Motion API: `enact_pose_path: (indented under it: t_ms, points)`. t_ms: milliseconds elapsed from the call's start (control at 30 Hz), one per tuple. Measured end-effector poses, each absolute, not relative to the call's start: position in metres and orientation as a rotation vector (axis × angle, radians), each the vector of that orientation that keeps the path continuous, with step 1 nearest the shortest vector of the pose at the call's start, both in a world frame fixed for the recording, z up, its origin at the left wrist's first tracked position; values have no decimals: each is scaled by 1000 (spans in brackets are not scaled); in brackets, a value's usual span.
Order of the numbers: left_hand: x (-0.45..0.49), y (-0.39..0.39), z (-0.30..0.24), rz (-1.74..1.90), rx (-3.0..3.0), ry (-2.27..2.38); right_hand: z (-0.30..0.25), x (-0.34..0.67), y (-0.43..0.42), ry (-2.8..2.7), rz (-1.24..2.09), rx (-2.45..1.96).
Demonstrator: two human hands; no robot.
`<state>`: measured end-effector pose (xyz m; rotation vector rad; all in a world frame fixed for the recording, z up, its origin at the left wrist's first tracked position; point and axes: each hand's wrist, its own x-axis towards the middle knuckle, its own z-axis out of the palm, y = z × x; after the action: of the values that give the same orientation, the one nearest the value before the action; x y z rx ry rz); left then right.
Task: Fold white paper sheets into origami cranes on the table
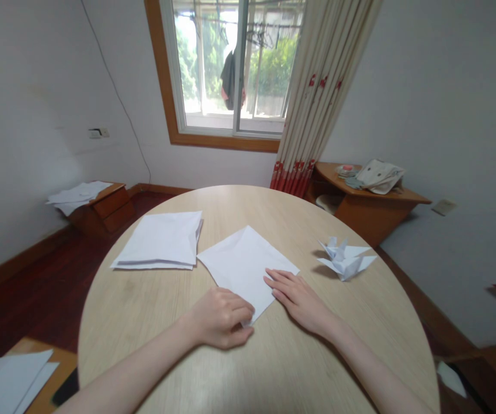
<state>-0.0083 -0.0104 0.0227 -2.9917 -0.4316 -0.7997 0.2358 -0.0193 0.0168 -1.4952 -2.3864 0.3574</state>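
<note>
A square sheet of white paper (243, 253) lies turned like a diamond on the round table, with faint creases near its far corner. My left hand (226, 319) is curled at the sheet's near corner, thumb and fingers closed on the paper there. Resting flat on the right part of the sheet, my right hand (293, 296) has its fingers stretched out. To the right stand folded white paper cranes (345, 261), close together. A stack of white paper (159, 238) lies left of the sheet, its near edges slightly uneven.
The round wooden table (239, 198) fills the middle. Behind it are a window (235, 69) and a long curtain (317, 98). A corner desk (373, 207) holds a cloth bag (380, 175). More paper lies on a small cabinet (110, 210) and at lower left (10, 382).
</note>
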Motion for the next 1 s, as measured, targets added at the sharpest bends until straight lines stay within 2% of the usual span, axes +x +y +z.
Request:
enact_pose_path:
  t_ms: [467, 800, 1000]
  points:
    - [-7, -9, 25, -746, -2993, -222, 21, 236, -19, -2405, 366, -1488]
    - [-6, -13, 32, -1219, -2777, -469, 28, 239, -20, -2461, 428, -1471]
    - [-7, -13, 32, -1268, -2783, -723, 22, 243, -18, -2386, 415, -1413]
